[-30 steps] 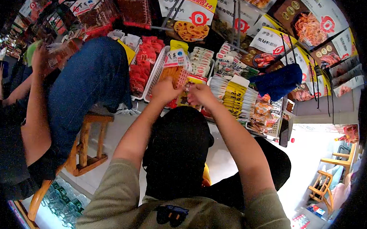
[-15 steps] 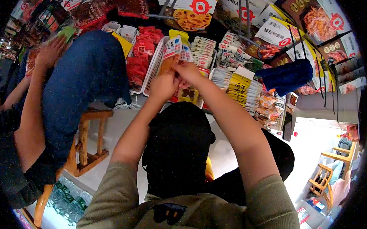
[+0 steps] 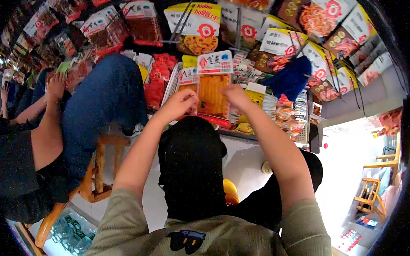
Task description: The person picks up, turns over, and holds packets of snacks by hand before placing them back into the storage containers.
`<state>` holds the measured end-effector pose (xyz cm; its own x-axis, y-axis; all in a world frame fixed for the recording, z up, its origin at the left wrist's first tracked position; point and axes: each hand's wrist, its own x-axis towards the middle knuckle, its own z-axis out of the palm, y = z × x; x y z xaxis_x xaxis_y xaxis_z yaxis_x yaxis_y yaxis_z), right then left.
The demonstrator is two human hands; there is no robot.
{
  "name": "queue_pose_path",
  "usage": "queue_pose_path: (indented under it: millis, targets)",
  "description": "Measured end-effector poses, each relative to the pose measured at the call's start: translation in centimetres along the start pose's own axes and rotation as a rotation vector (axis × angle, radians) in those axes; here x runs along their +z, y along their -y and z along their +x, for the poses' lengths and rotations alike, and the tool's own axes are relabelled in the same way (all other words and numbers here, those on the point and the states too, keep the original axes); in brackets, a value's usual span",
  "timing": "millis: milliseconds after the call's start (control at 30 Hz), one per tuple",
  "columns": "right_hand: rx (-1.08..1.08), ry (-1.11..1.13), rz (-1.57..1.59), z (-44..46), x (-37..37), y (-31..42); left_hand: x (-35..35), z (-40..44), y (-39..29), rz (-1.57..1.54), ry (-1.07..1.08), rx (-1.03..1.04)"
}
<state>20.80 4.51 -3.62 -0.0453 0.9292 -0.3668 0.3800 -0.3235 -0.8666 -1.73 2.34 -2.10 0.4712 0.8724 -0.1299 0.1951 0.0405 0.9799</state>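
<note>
A large clear snack packet (image 3: 214, 95) with a white printed header and orange-brown strips stands upright in front of me, above my knees. My right hand (image 3: 239, 98) is closed at its right edge, fingers curled against the plastic. My left hand (image 3: 180, 103) is on the other side, its fingers pinched together close to the left edge; what lies between them is hidden. Partly behind the large packet, a second packet (image 3: 188, 76) with a similar header shows above my left hand. Both overlap a white basket (image 3: 171, 83) of snacks.
Red sachets (image 3: 160, 73) fill the basket at left, and yellow and white sachets (image 3: 261, 100) lie at right. Hanging snack bags (image 3: 198, 29) line the back. A dark blue cloth (image 3: 291, 79) hangs at right. Another person's knee (image 3: 103, 91) and hand (image 3: 56, 86) are at left.
My hands have moved apart from being close together. The large packet now shows face-on between them. The view has shifted, and the blue cloth appears further left.
</note>
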Motion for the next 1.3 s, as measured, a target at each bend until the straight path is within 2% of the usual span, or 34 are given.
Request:
queue_pose_path:
  millis: [67, 167, 233, 333, 367, 400, 467, 500, 533, 600, 733, 800, 933, 1033, 1167, 1300]
  targets:
    - [0.016, 0.004, 0.009, -1.8, -3.1, 0.5, 0.0, -0.9, -3.1, 0.089, 0.024, -0.011]
    - [-0.014, -0.018, -0.039, -5.0, -6.5, 1.6, 0.8, -1.1, -4.8, 0.054, 0.056, 0.032]
    - [-0.184, -0.081, -0.213, -8.3, -8.2, 2.4, 1.9, -1.4, -6.2, 0.062, 0.077, 0.035]
    - [-0.282, -0.109, -0.152, -13.0, -10.4, 2.7, 3.7, -1.5, -7.5, 0.255, 0.077, 0.057]
    - [-0.288, -0.121, -0.156, -14.7, -11.1, 3.1, 4.4, -1.1, -6.9, 0.216, 0.082, 0.021]
    - [-0.223, -0.078, -0.078, -16.6, -11.6, 3.9, 5.2, -1.4, -8.0, 0.22, 0.086, 0.036]
    - [-0.16, -0.047, 0.009, -19.4, -12.5, 4.7, 6.8, -2.4, -11.0, 0.151, 0.181, -0.161]
    - [-0.232, -0.014, 0.184, -20.4, -12.9, 5.1, 7.3, -2.3, -11.2, 0.188, 0.225, -0.115]
    - [-0.306, 0.022, 0.356, -21.4, -13.5, 5.6, 7.8, -2.3, -12.3, 0.151, 0.26, -0.162]
    - [-0.276, 0.005, 0.431, -23.1, -14.5, 6.7, 9.0, -1.6, -12.0, -0.036, 0.207, -0.012]
    - [-0.37, -0.024, 0.534, -23.6, -15.5, 8.6, 10.8, -1.0, -15.0, -0.149, 0.155, 0.075]
    - [-0.44, -0.053, 0.51, -23.2, -15.8, 9.5, 11.9, -0.8, -17.5, -0.26, 0.149, 0.312]
    - [-0.51, -0.047, 0.612, -21.4, -16.4, 10.9, 11.8, 1.5, -18.0, -0.348, 0.095, 0.366]
    - [-0.545, -0.097, 0.63, -19.8, -16.6, 11.2, 11.4, 2.4, -18.6, -0.299, 0.032, 0.403]
    - [-0.508, -0.095, 0.683, -17.4, -16.4, 10.2, 10.9, 3.7, -18.5, -0.264, -0.008, 0.449]
    - [-0.455, -0.117, 0.682, -15.4, -15.8, 7.9, 11.0, 5.0, -16.1, -0.33, -0.059, 0.338]
